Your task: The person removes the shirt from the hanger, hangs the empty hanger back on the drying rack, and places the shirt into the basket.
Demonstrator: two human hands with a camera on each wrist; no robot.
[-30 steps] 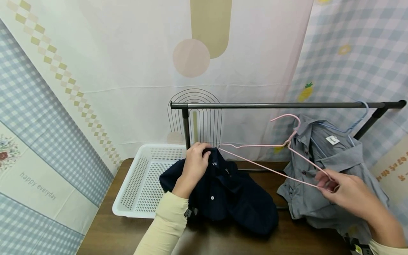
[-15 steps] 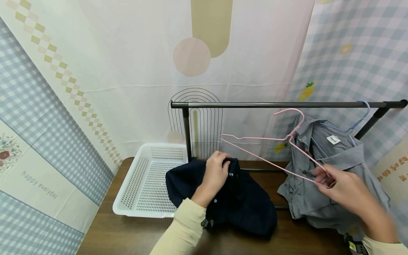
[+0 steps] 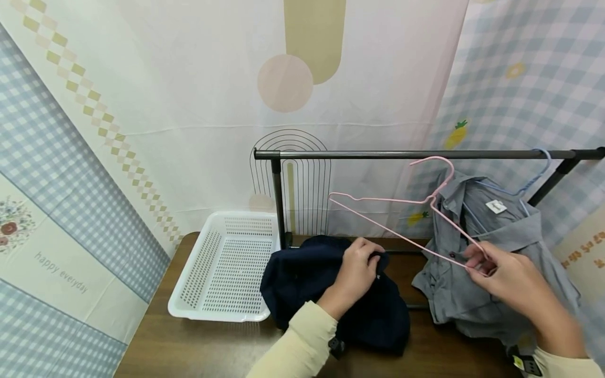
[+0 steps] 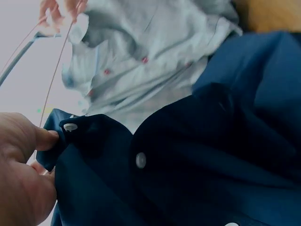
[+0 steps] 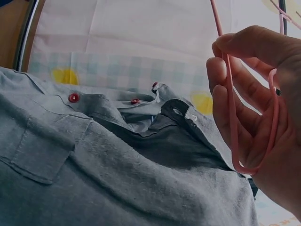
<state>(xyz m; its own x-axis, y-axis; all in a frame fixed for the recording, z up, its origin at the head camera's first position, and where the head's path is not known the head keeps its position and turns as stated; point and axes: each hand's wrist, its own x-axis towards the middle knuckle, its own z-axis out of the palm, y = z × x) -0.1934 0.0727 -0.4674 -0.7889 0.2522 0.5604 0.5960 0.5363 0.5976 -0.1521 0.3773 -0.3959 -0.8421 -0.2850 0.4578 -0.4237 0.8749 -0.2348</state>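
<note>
My left hand (image 3: 355, 270) pinches the collar edge of a dark navy shirt (image 3: 307, 275) that has white buttons. Most of that shirt droops over the table below the hand. In the left wrist view the thumb and fingers (image 4: 46, 140) close on the cloth beside a button. At the right, my right hand (image 3: 506, 278) grips one end of a pink hanger (image 3: 392, 199), its hook pointing up. The hanger's other end floats above the navy shirt, apart from it. In the right wrist view the pink hanger (image 5: 231, 108) runs between thumb and fingers.
A grey shirt (image 3: 491, 299) hangs from a blue hanger (image 3: 529, 184) on the right end of the black rack's bar (image 3: 359, 155). To the left, a white perforated basket (image 3: 189, 273) stands on the wooden table (image 3: 189, 346). Printed curtains cover the walls.
My left hand has moved right and slightly down, drawing the navy shirt's collar along toward the hanger. My right hand has barely moved; the pink hanger has tilted up a little.
</note>
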